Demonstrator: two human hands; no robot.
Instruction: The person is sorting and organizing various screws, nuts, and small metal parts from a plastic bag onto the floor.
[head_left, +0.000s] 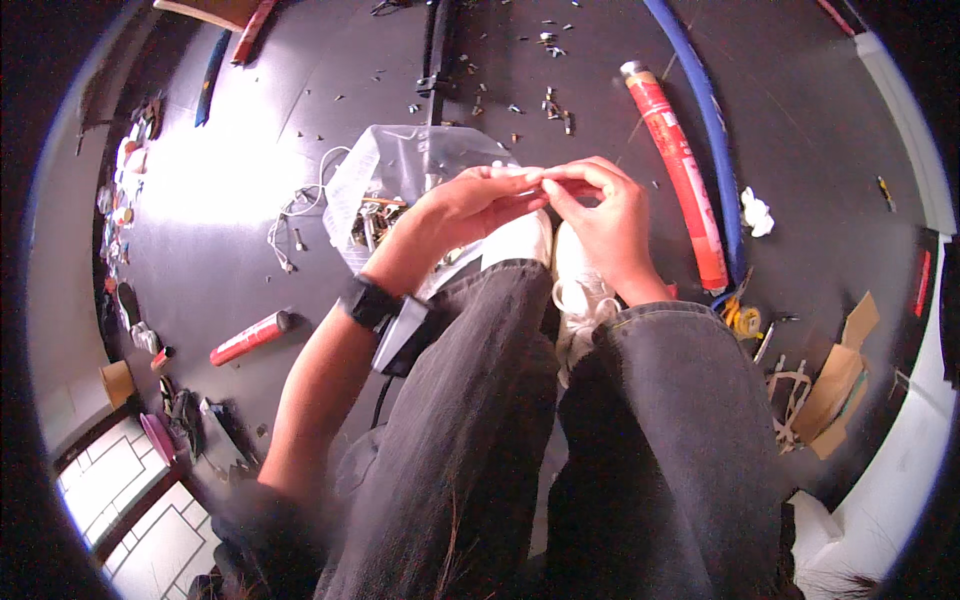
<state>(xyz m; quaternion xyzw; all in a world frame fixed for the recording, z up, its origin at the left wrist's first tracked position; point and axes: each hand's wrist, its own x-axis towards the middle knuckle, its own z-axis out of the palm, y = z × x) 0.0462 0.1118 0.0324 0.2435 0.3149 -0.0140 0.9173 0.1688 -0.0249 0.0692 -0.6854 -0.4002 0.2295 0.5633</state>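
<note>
My left hand and my right hand meet at the fingertips above my white shoes. Thumbs and fingers are pinched close together; whether some small part lies between them is too hard to see. Beneath and beside my left hand is a clear plastic bag, spread open on the dark floor. Small metal hardware, apparently screws and fittings, lies inside it, partly hidden by my forearm. A black wristband is on my left wrist.
Loose screws and fittings dot the floor ahead, beside a dark metal bar. A white cable lies left of the bag. Rightward are a long red tube, a blue hose, a yellow tape measure and cardboard. A red cylinder lies left.
</note>
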